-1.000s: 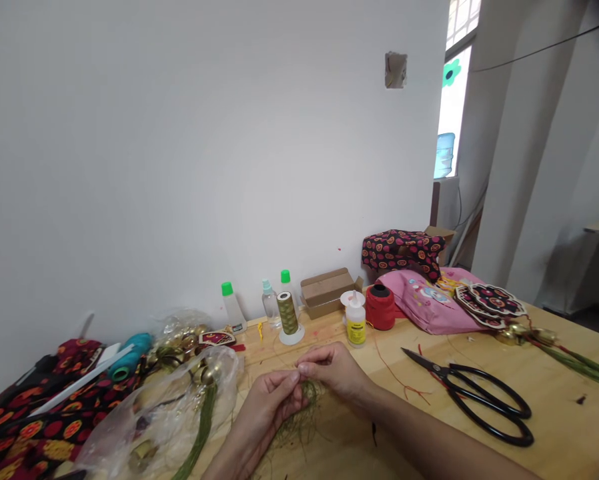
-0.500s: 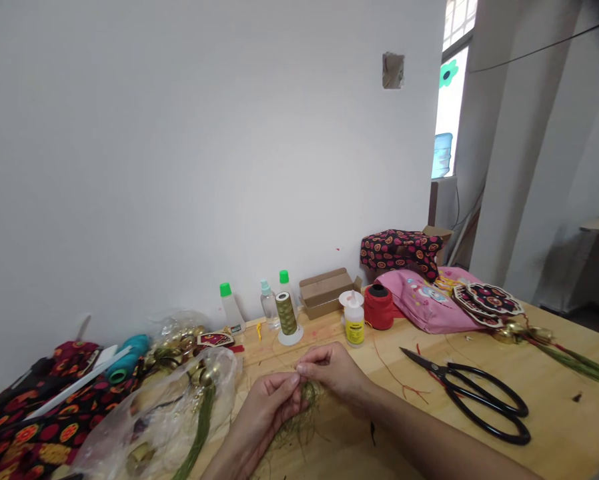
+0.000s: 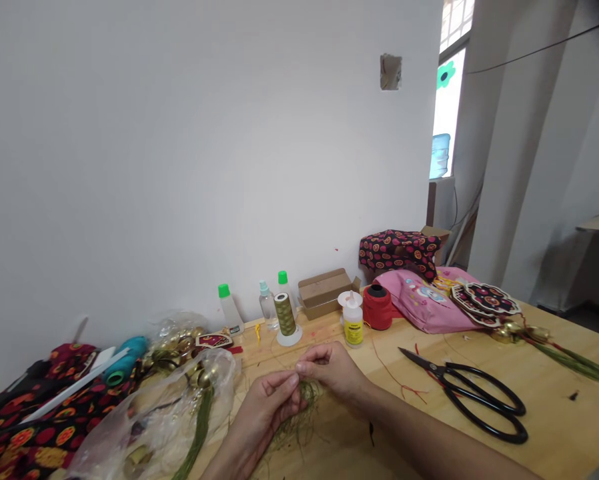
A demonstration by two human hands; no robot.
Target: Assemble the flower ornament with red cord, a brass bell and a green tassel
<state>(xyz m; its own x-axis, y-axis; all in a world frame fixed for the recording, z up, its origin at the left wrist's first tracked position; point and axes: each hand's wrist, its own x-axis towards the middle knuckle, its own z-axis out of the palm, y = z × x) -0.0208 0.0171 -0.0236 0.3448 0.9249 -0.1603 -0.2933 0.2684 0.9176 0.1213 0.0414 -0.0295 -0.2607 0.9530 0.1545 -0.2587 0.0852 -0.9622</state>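
My left hand [image 3: 273,400] and my right hand [image 3: 332,370] meet over the front middle of the table. Thumb and forefinger of each are pinched, the fingertips almost touching. What they pinch is too small to make out. Loose olive-green thread [image 3: 303,419] lies tangled just below the fingers, partly hidden by my left hand. A spool of olive thread [image 3: 285,317] stands upright on a white base behind the hands. To its right are a glue bottle with a yellow label [image 3: 353,327] and a red thread spool [image 3: 377,308]. Black-handled scissors [image 3: 467,393] lie right of my right forearm.
A plastic bag with gold bells [image 3: 199,380] and a green tassel [image 3: 199,433] lies at left beside patterned fabric [image 3: 44,427]. Green-capped bottles [image 3: 228,310] and an open cardboard box [image 3: 327,293] line the wall. A pink bag [image 3: 419,303] and embroidered pendants [image 3: 487,303] sit at right.
The view has shifted very slightly. Both hands keep the same pinched pose at the same spot, and nothing on the table has visibly moved.
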